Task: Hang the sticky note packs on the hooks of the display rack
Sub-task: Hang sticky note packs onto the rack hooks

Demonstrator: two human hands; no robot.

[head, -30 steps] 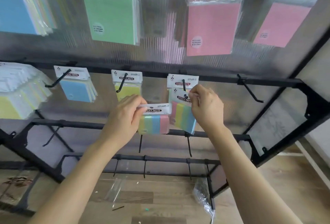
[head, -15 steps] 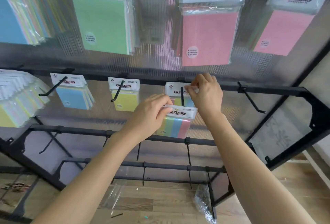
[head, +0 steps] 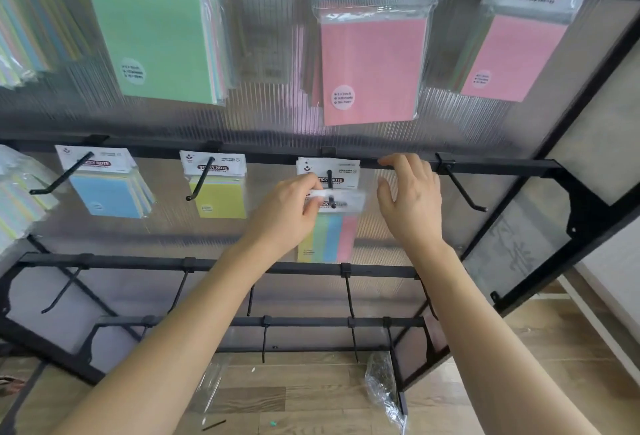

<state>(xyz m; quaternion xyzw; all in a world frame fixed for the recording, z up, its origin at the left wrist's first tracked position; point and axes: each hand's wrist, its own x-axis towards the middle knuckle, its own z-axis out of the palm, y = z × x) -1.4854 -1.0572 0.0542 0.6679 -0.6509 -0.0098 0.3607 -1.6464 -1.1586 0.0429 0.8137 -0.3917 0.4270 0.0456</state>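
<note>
Left hand [head: 291,213] pinches the white header of the pastel-striped, film-wrapped sticky note pack [head: 332,237], on the black wire hook [head: 330,188] between the hands; right hand [head: 412,206] spread, empty. Probably light, slippery; hold the stiffer header.

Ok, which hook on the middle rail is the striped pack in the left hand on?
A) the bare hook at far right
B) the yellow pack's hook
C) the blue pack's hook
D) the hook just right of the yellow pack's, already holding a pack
D: the left hand pinches the striped pack by its header at that hook, whose tip pokes out in front, with a hung pack behind.
</note>
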